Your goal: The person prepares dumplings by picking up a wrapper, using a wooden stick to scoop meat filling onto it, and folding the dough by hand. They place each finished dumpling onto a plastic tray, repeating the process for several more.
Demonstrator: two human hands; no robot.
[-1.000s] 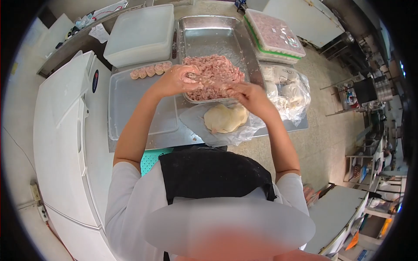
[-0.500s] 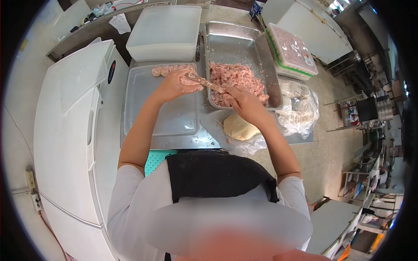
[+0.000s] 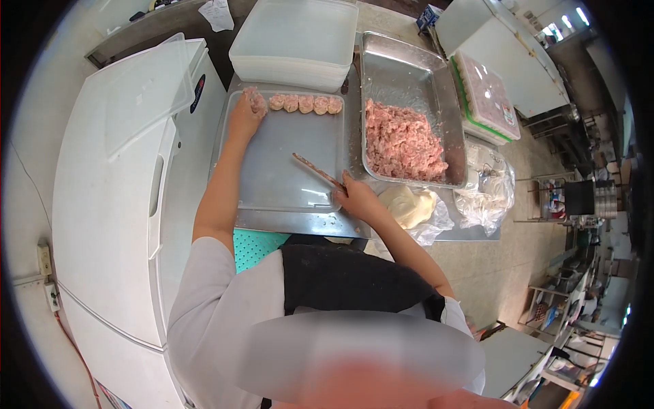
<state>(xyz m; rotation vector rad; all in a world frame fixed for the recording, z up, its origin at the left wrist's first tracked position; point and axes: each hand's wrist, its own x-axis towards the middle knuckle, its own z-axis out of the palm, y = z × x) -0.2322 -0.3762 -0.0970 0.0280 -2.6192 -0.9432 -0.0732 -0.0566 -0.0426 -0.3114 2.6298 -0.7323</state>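
Observation:
At the far left corner of a translucent plastic tray (image 3: pixel 286 160), my left hand (image 3: pixel 244 117) has its fingers curled around a meat-filled dumpling (image 3: pixel 257 100). Several open-topped dumplings (image 3: pixel 305 103) sit in a row along the tray's far edge, to the right of that hand. My right hand (image 3: pixel 359 198) grips a narrow, meat-smeared spatula (image 3: pixel 317 170) over the tray's near right corner. Beside its wrist, pale yellow dough wrappers (image 3: pixel 411 206) lie in an opened plastic bag. Raw minced meat (image 3: pixel 403 143) fills the near part of a metal pan (image 3: pixel 453 102).
Behind the tray stands a stack of plastic trays (image 3: pixel 293 41). Right of the pan are a green-rimmed lidded container (image 3: pixel 490 95) and bagged wrappers (image 3: pixel 485 180). A white fridge (image 3: pixel 122 191) borders the left side.
My left hand has moved from the tray's right part to its far left corner, carrying the dumpling. My right hand has drawn the spatula away from the meat pan, down over the tray.

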